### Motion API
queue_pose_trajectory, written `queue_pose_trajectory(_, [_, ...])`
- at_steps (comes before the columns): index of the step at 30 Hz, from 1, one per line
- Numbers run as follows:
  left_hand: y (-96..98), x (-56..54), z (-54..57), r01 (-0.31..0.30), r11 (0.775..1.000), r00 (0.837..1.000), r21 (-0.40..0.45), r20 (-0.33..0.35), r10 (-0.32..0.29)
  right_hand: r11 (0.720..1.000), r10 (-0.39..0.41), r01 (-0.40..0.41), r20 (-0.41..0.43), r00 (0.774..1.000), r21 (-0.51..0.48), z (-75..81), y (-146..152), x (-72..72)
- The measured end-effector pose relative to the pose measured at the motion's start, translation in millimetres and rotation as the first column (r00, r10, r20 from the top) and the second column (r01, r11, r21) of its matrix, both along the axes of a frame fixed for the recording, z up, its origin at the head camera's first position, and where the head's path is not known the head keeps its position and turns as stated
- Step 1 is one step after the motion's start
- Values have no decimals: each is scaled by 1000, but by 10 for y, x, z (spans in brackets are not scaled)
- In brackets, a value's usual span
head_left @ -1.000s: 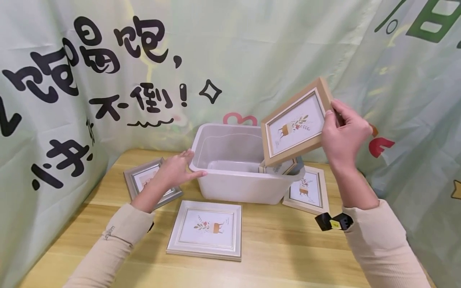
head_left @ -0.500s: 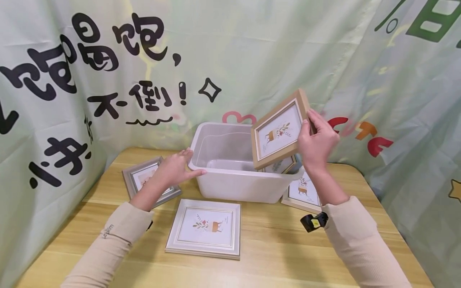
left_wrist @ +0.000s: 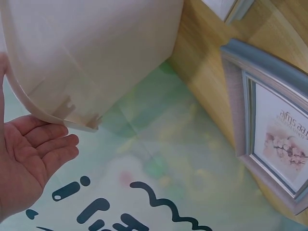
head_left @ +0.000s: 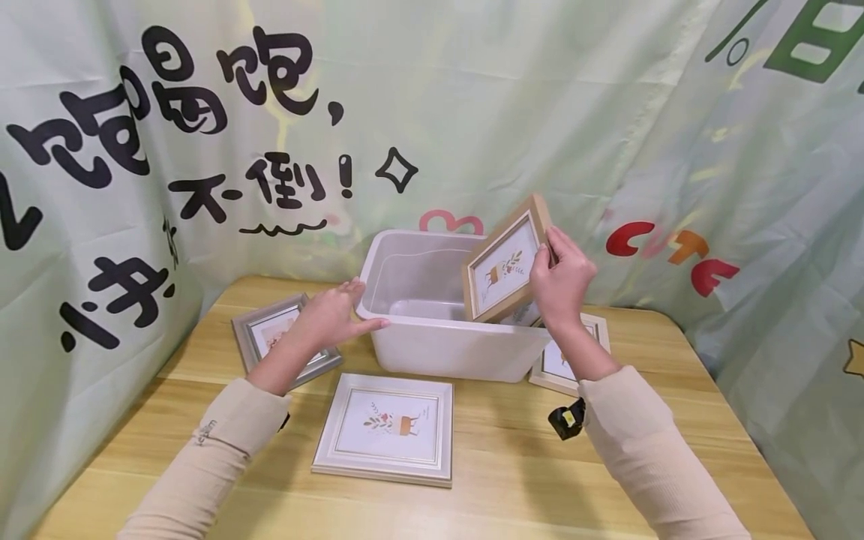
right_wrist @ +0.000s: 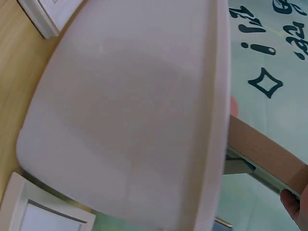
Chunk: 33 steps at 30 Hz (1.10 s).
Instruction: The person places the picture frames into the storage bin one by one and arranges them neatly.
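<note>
Holds a tan picture frame with the right hand, past the rim of a pale bin beside two light frames on wood, before lettered cloth.

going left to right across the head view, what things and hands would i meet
Gray frame, left hand, white frame, tan frame, right hand. The bin and beige frame overlap others too much to place.
</note>
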<state>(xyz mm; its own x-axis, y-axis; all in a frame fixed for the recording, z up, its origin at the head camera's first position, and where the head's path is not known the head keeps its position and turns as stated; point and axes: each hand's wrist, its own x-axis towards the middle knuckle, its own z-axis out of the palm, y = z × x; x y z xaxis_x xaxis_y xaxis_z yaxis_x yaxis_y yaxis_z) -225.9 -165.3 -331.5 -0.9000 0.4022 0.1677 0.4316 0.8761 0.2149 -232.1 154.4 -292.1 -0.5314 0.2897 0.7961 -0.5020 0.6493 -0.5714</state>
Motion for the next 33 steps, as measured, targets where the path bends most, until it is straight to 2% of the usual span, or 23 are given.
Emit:
queue_pose_trajectory(12, [15,12,7,4,1000,1000,-18,2,-4,993,29,-37,75,997,109,-278,10,-36])
queue_pose_trajectory(18, [14,19,0,8,1000,1000,-15,-11,-8,979,55,-74,106,993,190,-345,-1,-13])
queue_pose_trajectory(23, [13,16,-5,0,1000,1000,-13,-11,0,975,67,-91,118,991,205,-377,-20,0])
queue_pose_trajectory(33, [13,28,0,-3,1000,1000,-18,-8,3,954,75,-140,241,968,264,-440,2,26])
